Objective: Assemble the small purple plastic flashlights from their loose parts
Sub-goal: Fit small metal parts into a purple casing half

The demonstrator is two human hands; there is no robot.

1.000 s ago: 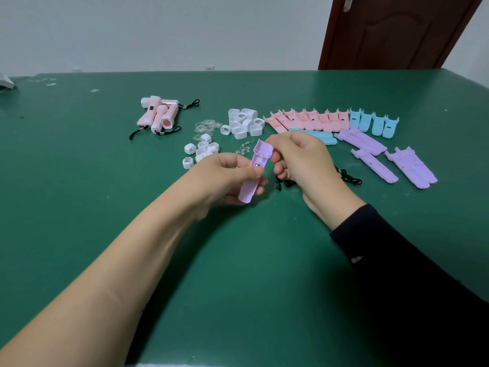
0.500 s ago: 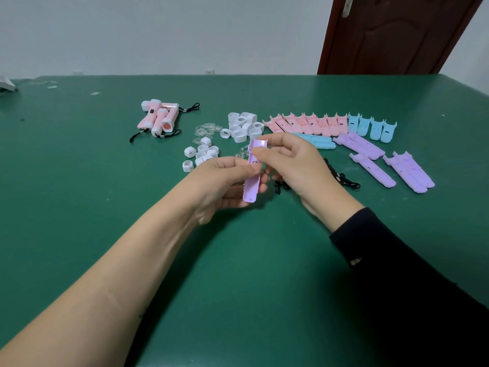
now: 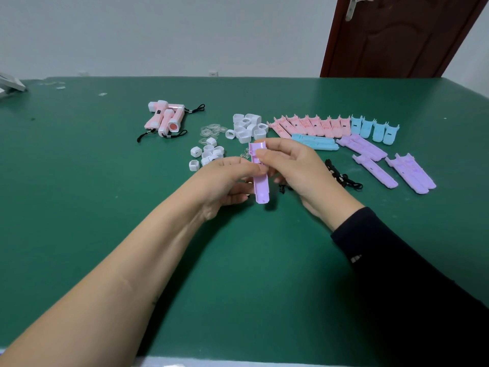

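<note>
Two bare hands meet over a green table (image 3: pixel 79 181), seen from the head camera, with one purple flashlight shell (image 3: pixel 260 182) held just above the cloth between them. The left hand (image 3: pixel 225 178) pinches the shell at mid-length, thumb and fingers curled round it. The right hand (image 3: pixel 296 168) pinches its wide upper end; whether those fingertips also carry a small part cannot be told.

Behind lie white caps (image 3: pixel 246 125), smaller white rings (image 3: pixel 206 154), clear lenses (image 3: pixel 211 129) and metal clips (image 3: pixel 244 154). Spare purple shells (image 3: pixel 362 147) wait to the right, near black lanyards (image 3: pixel 341 177), and finished pink flashlights (image 3: pixel 165 117) sit far left.

The work looks early: fitting the inside of one half. Next comes a matching purple half, which would need the right hand freed.
</note>
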